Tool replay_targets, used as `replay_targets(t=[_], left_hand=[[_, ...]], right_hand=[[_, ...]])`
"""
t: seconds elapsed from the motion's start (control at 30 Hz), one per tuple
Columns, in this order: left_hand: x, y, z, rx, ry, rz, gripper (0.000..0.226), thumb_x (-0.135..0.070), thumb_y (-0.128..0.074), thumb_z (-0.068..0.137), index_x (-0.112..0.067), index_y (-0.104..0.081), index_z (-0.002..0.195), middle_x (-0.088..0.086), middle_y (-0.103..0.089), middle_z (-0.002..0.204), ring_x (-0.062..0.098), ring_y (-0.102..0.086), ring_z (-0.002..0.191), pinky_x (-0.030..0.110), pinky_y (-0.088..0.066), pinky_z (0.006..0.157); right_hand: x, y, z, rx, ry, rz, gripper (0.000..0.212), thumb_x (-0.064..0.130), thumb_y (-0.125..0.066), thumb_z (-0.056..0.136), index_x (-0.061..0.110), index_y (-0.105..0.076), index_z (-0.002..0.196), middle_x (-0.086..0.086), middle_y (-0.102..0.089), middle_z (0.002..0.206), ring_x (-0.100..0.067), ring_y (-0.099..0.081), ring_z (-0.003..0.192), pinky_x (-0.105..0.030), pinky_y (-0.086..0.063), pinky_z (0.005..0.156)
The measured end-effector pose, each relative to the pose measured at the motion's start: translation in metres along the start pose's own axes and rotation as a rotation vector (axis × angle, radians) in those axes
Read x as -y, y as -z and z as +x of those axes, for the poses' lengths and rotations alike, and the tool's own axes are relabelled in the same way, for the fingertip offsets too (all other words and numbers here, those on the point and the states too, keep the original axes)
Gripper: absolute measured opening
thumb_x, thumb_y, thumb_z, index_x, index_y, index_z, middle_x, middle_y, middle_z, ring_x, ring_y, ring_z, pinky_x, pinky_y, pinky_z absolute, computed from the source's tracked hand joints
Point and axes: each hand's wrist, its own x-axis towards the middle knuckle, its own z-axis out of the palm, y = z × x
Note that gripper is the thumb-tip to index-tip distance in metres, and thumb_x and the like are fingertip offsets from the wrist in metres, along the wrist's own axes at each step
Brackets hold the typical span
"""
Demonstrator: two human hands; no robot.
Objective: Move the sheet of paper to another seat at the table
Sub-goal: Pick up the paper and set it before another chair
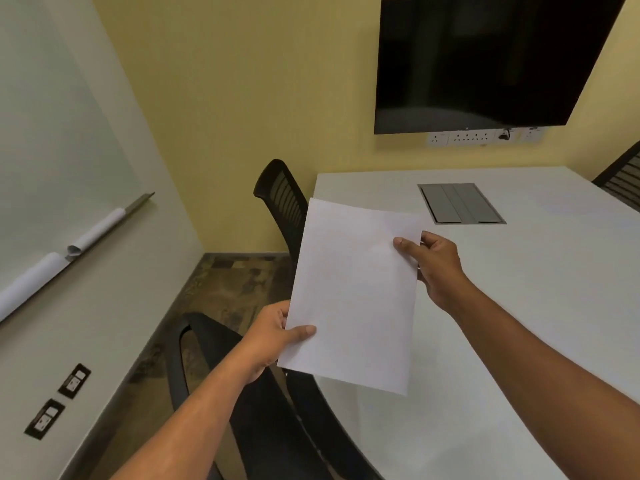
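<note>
Yellow walls and a pale side wall enclose a small meeting room, where a person stands at the near corner of a white table (519,306). Both hands are closed on a plain white sheet of paper (353,292): the left hand (273,336) pinches its lower left edge, thumb on top and fingers hidden behind, while the right hand (434,266) pinches the upper right edge in the same manner. So held, the sheet hangs in the air, tilted toward the camera, above the table's left edge and touching no surface. Behind it stands a black mesh-backed chair (282,202) at the left side of the table, and a second black chair (221,375) sits nearer, partly under the left forearm. Further out, a grey cable-box lid (460,203) is set into the tabletop, a dark wall-mounted screen (485,60) hangs over a row of white sockets (464,136), and the corner of another dark chair (623,178) shows at the far right edge. On the left wall a whiteboard ledge carries rolled white paper (93,233). The carrying step appears to be in hand: the sheet is lifted but not yet set down. The next move likely calls for bringing it level over the table in front of a different chair and lowering it flat before letting go.
</note>
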Motion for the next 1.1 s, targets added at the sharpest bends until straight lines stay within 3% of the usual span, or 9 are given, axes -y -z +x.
replay_targets(t=[0.3, 0.7, 0.9, 1.1], left_hand=[[0.002, 0.072, 0.069, 0.098, 0.012, 0.024, 0.034, -0.019, -0.082, 0.094, -0.028, -0.074, 0.126, -0.006, -0.079, 0.123, 0.023, -0.075, 0.114, 0.055, -0.061, 0.101], [0.036, 0.204, 0.140, 0.278, -0.078, 0.011, 0.037, -0.019, -0.084, 0.091, -0.024, -0.072, 0.125, -0.005, -0.081, 0.119, 0.023, -0.078, 0.109, 0.055, -0.061, 0.100], [0.026, 0.264, 0.163, 0.359, -0.123, 0.044, 0.033, -0.016, -0.083, 0.093, -0.028, -0.071, 0.120, -0.003, -0.081, 0.118, 0.021, -0.079, 0.106, 0.043, -0.065, 0.091], [0.019, 0.293, 0.224, 0.418, -0.126, 0.079, 0.036, -0.021, -0.083, 0.092, -0.025, -0.070, 0.125, -0.001, -0.080, 0.121, 0.025, -0.078, 0.109, 0.053, -0.064, 0.096]], right_hand=[[-0.022, -0.059, 0.034, -0.190, -0.046, 0.007, 0.022, 0.019, -0.083, 0.088, 0.014, -0.079, 0.109, -0.010, -0.080, 0.108, -0.037, -0.075, 0.104, -0.052, -0.063, 0.091], [-0.036, -0.188, 0.025, -0.472, -0.014, -0.002, 0.025, 0.021, -0.083, 0.089, 0.012, -0.078, 0.111, -0.005, -0.081, 0.108, -0.034, -0.077, 0.103, -0.053, -0.063, 0.092], [-0.030, -0.250, 0.030, -0.577, 0.023, 0.015, 0.019, 0.019, -0.081, 0.089, 0.014, -0.078, 0.107, -0.004, -0.082, 0.105, -0.033, -0.077, 0.101, -0.051, -0.063, 0.092], [-0.037, -0.276, 0.066, -0.670, 0.047, 0.016, 0.017, 0.020, -0.081, 0.089, 0.015, -0.079, 0.105, -0.004, -0.082, 0.104, -0.034, -0.077, 0.101, -0.048, -0.064, 0.088]])
